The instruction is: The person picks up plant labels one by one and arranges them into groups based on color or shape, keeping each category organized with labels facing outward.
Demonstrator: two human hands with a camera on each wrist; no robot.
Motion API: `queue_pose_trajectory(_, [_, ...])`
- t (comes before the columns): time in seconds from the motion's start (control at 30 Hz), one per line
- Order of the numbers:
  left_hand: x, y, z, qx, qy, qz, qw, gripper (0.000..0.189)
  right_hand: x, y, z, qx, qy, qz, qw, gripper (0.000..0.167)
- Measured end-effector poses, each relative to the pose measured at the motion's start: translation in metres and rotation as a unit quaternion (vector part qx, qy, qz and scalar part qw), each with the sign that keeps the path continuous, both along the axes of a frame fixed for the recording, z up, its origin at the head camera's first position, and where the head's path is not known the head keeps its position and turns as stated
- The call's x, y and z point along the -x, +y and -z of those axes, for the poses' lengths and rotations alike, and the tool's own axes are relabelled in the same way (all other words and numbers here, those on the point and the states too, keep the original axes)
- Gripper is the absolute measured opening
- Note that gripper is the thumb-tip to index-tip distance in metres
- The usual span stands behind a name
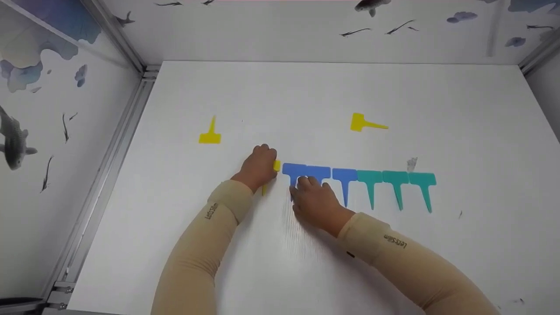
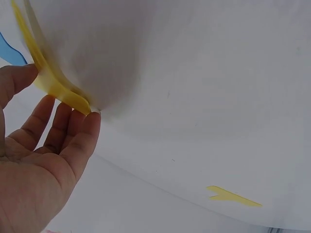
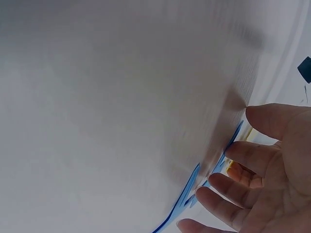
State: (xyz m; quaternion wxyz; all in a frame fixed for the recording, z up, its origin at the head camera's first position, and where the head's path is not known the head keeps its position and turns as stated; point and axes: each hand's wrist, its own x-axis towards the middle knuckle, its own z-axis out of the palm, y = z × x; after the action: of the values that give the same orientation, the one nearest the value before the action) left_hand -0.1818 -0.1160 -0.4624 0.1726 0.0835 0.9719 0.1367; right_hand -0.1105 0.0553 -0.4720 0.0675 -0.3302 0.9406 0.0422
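Observation:
My left hand [image 1: 259, 165] pinches a yellow T-shaped plant label [image 2: 58, 90] between thumb and fingers, just left of a row of similar labels. In the head view, most of that label hides behind the hand. My right hand [image 1: 318, 203] rests over the stems of the leftmost blue plant label [image 1: 294, 168] and the second blue plant label [image 1: 321, 171]. The right wrist view shows its fingers loosely extended, fingertips touching a blue stem, with the thumb apart on the board. A third blue plant label [image 1: 344, 174] lies right of them.
Several teal plant labels, one at the right end [image 1: 422, 178], continue the row, stems toward me. Two loose yellow labels lie farther back, one at left [image 1: 210, 138] and one at right [image 1: 358, 122]. White walls with fish prints [image 1: 15, 140] border the white tabletop [image 1: 280, 96].

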Motion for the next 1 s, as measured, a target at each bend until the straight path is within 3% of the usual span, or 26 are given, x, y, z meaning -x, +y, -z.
queue_pose_trajectory(0.23, [0.0007,0.0,-0.0019,0.004,-0.007,-0.001,1.0,0.034,0.0,-0.0002,0.0004,0.017,-0.004,0.009,0.9998,0.043])
queue_pose_trajectory(1.0, [-0.0006,-0.0003,0.0021,-0.004,-0.004,0.001,1.0,0.034,-0.0007,-0.0007,-0.0004,0.0,0.009,0.001,1.0,0.043])
